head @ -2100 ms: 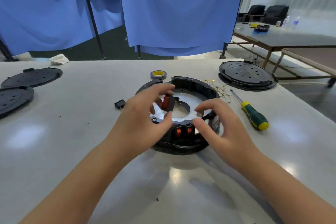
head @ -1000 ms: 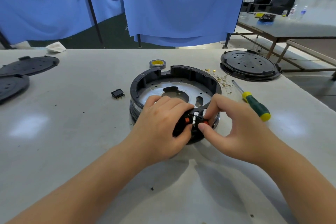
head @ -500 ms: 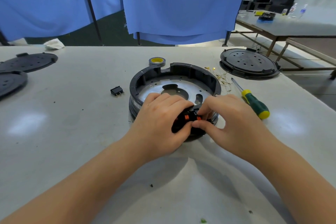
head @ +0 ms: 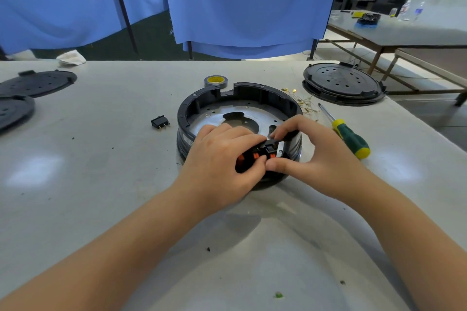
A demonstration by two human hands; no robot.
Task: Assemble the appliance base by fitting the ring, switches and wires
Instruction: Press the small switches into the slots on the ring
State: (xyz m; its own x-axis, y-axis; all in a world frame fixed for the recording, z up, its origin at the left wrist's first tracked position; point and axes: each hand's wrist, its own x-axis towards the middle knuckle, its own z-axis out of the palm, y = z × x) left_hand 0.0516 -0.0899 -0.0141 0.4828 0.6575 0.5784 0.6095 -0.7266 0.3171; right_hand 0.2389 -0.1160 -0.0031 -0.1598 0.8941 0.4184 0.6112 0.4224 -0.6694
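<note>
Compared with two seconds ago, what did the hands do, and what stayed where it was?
The left hand, which held an orange switch above the middle of the base, came down to the near rim and now grips the switch block there. The right hand closed in and pinches the same spot. The loose switch, screwdriver and tape roll stayed put.

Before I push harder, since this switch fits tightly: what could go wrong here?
1. Both the left hand and right hand press at the near wall of the base; nothing else steadies it, so it may slide or tip.
2. The switch could seat crooked and jam.
3. The loose gold terminals behind the base could scatter if it shifts.
</note>
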